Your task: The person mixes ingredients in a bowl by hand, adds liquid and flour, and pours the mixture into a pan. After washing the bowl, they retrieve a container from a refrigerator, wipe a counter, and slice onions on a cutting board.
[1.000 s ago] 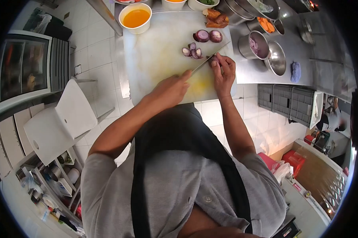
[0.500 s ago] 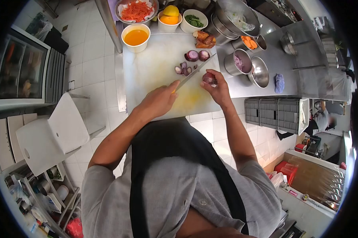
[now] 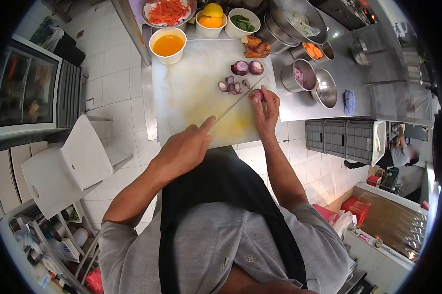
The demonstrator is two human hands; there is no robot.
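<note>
Steel desk carries a white cutting board. Left hand, closed round the knife handle, has drawn back toward the board's near edge since 0.5 s ago. Right hand pinches a red onion piece near the board's right edge, with the blade tip beside it. Cut pieces lie just beyond.
</note>
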